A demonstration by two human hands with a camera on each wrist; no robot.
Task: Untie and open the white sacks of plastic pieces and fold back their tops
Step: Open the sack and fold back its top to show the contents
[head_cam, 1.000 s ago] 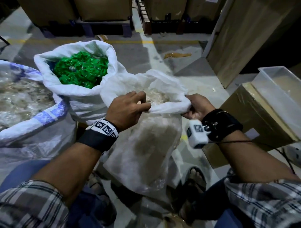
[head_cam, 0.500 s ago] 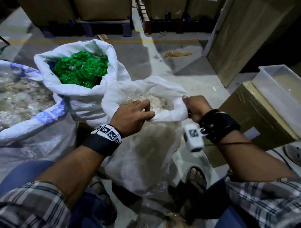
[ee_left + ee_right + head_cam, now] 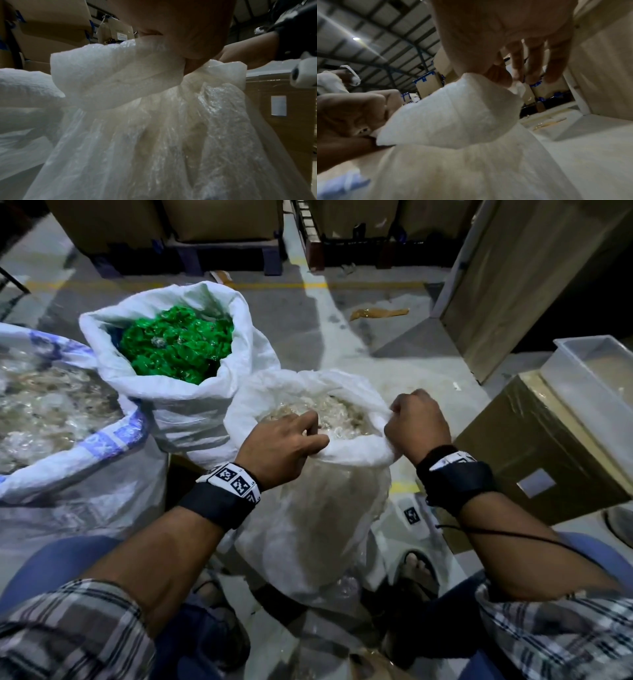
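A thin white sack (image 3: 318, 529) of clear plastic pieces (image 3: 337, 414) stands between my knees, its mouth open and its top rolled outward. My left hand (image 3: 284, 445) grips the rolled rim at the near left, fingers curled inside the mouth. My right hand (image 3: 416, 424) pinches the rim at the right side. In the left wrist view the rolled rim (image 3: 120, 73) bunches under my palm. The right wrist view shows my thumb and fingers (image 3: 517, 60) pinching the folded edge (image 3: 453, 116). Behind it stands an open sack (image 3: 191, 419) holding green pieces (image 3: 174, 344), top folded back.
A large sack with blue print (image 3: 68, 460), full of clear pieces, sits at the left. A taped cardboard box (image 3: 548, 460) with a clear plastic tub (image 3: 589, 392) on top stands at the right. Pallets with cartons (image 3: 219, 231) line the back. My sandalled feet (image 3: 416, 570) flank the sack.
Both hands have pushed the sack's rolled rim lower and wider, exposing more of the clear pieces. My right hand moved up and inward along the rim.
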